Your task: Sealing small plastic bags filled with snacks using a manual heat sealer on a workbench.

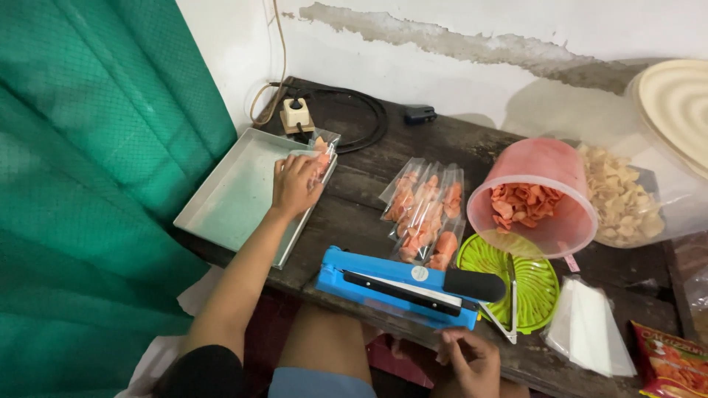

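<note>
The left hand (295, 184) is pressing a small clear bag of orange chips (321, 151) against the far right rim of the metal tray (228, 199), fingers closing loosely over it. Left of that hold, the tray floor is lying bare up to the green curtain (88, 169). Right of it, more filled bags (426, 214) are lying on the wooden table (369, 191). The right hand (472, 361) is hovering half-curled, holding nothing, just under the near edge of the blue heat sealer (402, 287).

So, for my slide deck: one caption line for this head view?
Left hand sets a filled snack bag in a metal tray; right hand rests near the blue sealer.
</note>
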